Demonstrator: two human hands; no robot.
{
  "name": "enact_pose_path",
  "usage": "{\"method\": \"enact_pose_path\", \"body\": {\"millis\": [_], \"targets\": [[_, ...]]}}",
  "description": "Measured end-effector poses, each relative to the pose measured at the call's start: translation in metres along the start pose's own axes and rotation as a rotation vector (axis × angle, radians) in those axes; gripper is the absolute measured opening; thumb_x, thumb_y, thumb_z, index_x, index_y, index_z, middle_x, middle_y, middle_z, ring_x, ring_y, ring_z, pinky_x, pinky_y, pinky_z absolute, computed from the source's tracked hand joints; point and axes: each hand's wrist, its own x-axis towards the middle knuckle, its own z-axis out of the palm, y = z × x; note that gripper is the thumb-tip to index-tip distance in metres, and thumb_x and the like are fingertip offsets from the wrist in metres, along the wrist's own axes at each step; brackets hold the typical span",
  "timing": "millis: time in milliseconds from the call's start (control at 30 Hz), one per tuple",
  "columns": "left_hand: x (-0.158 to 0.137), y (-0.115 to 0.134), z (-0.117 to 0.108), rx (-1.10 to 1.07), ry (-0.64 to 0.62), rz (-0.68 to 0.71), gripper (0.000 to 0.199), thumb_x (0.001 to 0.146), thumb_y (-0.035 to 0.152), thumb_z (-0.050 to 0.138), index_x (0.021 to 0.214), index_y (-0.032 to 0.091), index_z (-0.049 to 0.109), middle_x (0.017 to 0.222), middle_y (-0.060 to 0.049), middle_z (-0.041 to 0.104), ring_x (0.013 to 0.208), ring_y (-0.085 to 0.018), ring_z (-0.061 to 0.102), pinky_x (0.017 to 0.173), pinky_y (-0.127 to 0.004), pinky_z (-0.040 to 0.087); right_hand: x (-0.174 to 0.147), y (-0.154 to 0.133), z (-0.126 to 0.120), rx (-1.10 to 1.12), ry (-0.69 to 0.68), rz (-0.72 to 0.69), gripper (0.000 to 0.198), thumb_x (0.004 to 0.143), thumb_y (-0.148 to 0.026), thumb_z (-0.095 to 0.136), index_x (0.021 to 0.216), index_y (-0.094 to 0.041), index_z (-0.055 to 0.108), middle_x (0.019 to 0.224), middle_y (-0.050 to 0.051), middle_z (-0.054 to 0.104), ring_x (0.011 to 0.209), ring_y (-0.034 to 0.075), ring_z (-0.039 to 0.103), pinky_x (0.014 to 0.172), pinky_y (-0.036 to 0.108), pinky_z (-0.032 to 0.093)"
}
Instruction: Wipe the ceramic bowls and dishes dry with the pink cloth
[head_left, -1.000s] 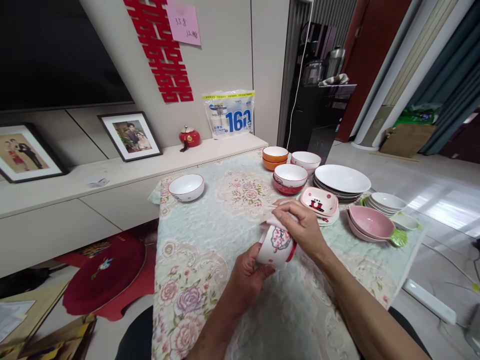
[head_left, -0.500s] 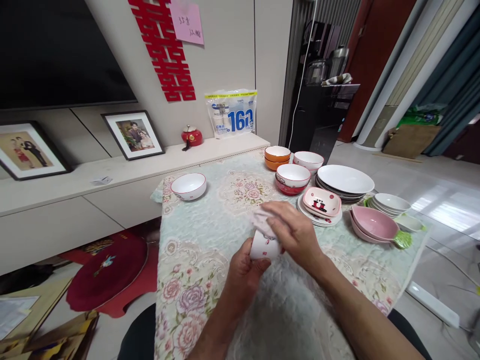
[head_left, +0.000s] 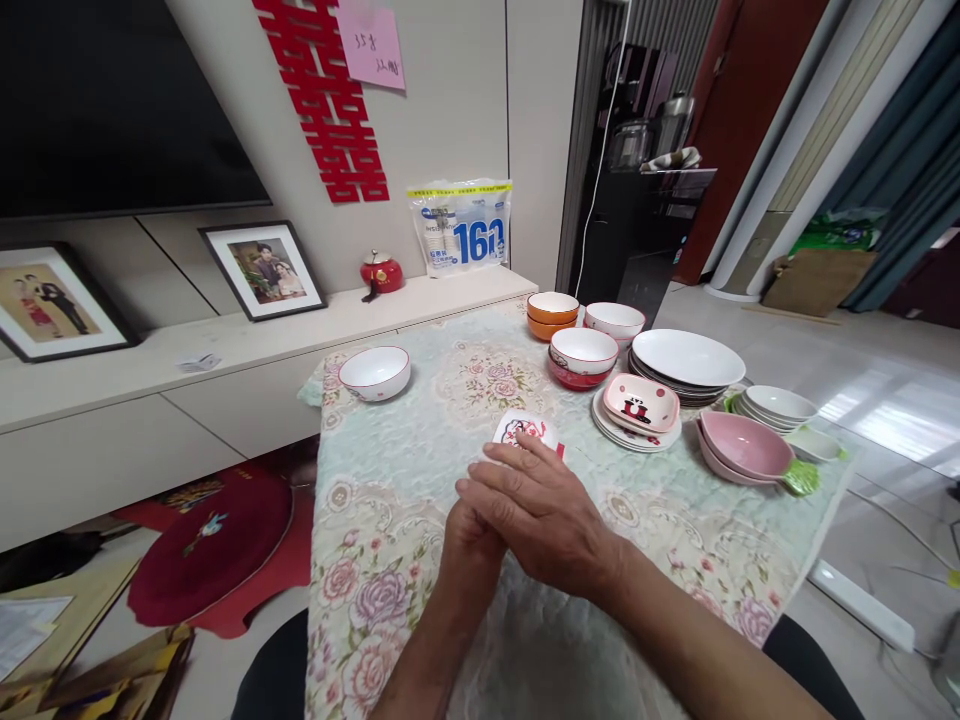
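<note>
Over the near middle of the table, my left hand (head_left: 474, 530) is wrapped round a small white cup (head_left: 527, 425) with a red and dark blue cartoon print. Only the cup's far part shows beyond my fingers, with a bit of red at its right. My right hand (head_left: 540, 505) lies across my left hand and the near part of the cup, its fingers side by side and bent over. The pale cloth that my right hand held half a second ago is hidden under it now. The cup's mouth is covered too.
A white bowl (head_left: 375, 372) stands at the far left of the flowered tablecloth (head_left: 360, 530). To the right are orange bowls (head_left: 553, 312), red-and-white bowls (head_left: 583, 355), large white plates (head_left: 688, 358), a pink square dish (head_left: 641, 402) on small plates, and pink leaf-handled bowls (head_left: 746, 447).
The cup has turned and tilted so its cartoon print faces up beyond my hands. My right hand has moved down and left over my left hand, and the cloth has gone out of sight.
</note>
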Motion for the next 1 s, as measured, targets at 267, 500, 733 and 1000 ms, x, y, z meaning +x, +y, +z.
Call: {"method": "enact_pose_path", "body": {"millis": [267, 500, 733, 1000], "targets": [[-0.006, 0.01, 0.008, -0.271, -0.112, -0.124, 0.046, 0.082, 0.024, 0.074, 0.125, 0.019, 0.06, 0.11, -0.007, 0.073, 0.094, -0.021, 0.065, 0.085, -0.031, 0.048, -0.007, 0.047, -0.012, 0.211, 0.313, 0.576, 0.029, 0.096, -0.018, 0.049, 0.12, -0.019, 0.064, 0.118, 0.01, 0.07, 0.11, 0.021, 0.065, 0.094, 0.038, 0.053], [-0.002, 0.014, 0.012, -0.35, 0.007, -0.07, 0.05, 0.078, 0.025, 0.076, 0.125, 0.019, 0.062, 0.122, -0.01, 0.07, 0.113, -0.026, 0.063, 0.096, -0.037, 0.047, -0.009, 0.011, 0.005, 0.112, 0.295, 0.324, 0.041, 0.093, -0.01, 0.046, 0.131, -0.021, 0.058, 0.127, 0.01, 0.067, 0.125, 0.023, 0.058, 0.108, 0.045, 0.046], [0.0, 0.016, 0.012, -0.365, 0.021, -0.056, 0.05, 0.077, 0.026, 0.078, 0.123, 0.018, 0.061, 0.122, -0.01, 0.07, 0.109, -0.025, 0.064, 0.096, -0.037, 0.048, -0.008, 0.015, 0.007, 0.046, 0.218, 0.153, 0.044, 0.089, -0.006, 0.046, 0.129, -0.019, 0.06, 0.125, 0.011, 0.069, 0.126, 0.025, 0.057, 0.113, 0.051, 0.039], [-0.008, 0.015, 0.011, -0.15, -0.073, -0.158, 0.041, 0.079, 0.03, 0.076, 0.115, 0.016, 0.062, 0.094, -0.004, 0.074, 0.082, -0.017, 0.064, 0.075, -0.027, 0.048, -0.011, 0.041, -0.001, 0.219, 0.424, 0.669, 0.041, 0.085, -0.009, 0.044, 0.116, -0.02, 0.068, 0.115, 0.008, 0.072, 0.107, 0.022, 0.067, 0.095, 0.04, 0.054]]}}
